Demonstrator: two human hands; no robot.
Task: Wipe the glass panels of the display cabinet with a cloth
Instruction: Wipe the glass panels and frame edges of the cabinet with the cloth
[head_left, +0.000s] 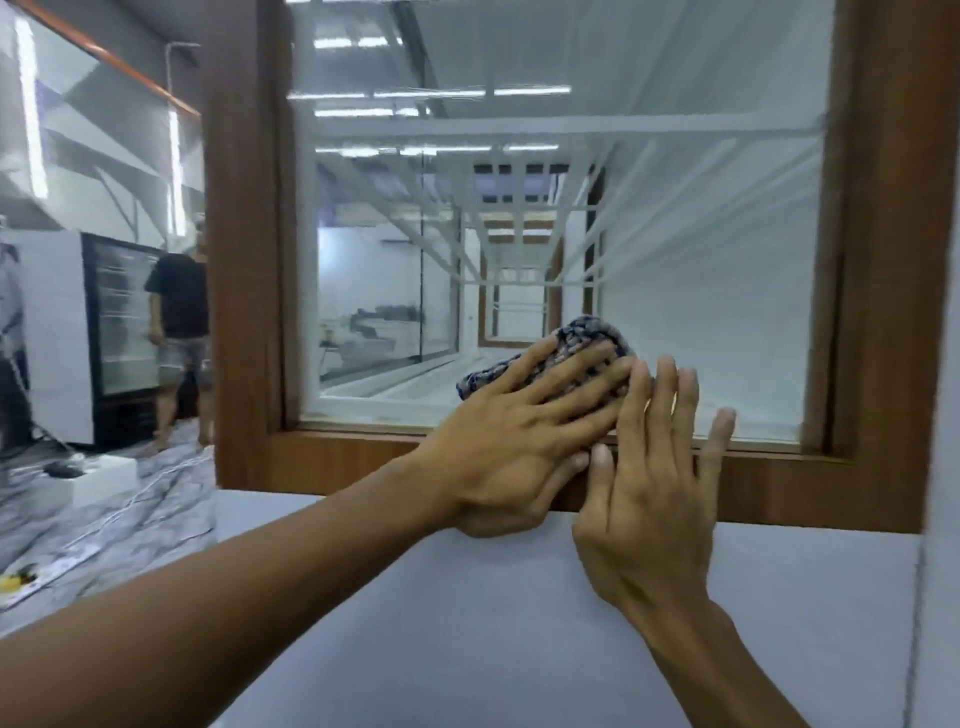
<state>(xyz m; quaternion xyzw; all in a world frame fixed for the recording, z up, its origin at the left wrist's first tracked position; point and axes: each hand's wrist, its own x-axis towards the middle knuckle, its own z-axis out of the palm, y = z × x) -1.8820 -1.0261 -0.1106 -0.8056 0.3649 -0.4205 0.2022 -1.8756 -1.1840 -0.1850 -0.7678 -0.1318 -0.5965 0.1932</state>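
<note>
Bright, cool, even indoor light. Strip-lamp reflections streak the glass panel (701, 270) above both hands, left hand (519, 441) and right hand (649, 499); two blown-out strips glare on the wall (104, 130) far left of them. Faint shadow under the left palm. Overall soft; wooden frame (244, 260) smeared, bowed by lens distortion. Person (179, 312) off left out of focus.

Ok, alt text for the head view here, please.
The left hand presses a blue patterned cloth flat against the glass panel near its bottom edge, while the right hand rests open beside it, fingers reaching over the cabinet's wooden frame.
</note>
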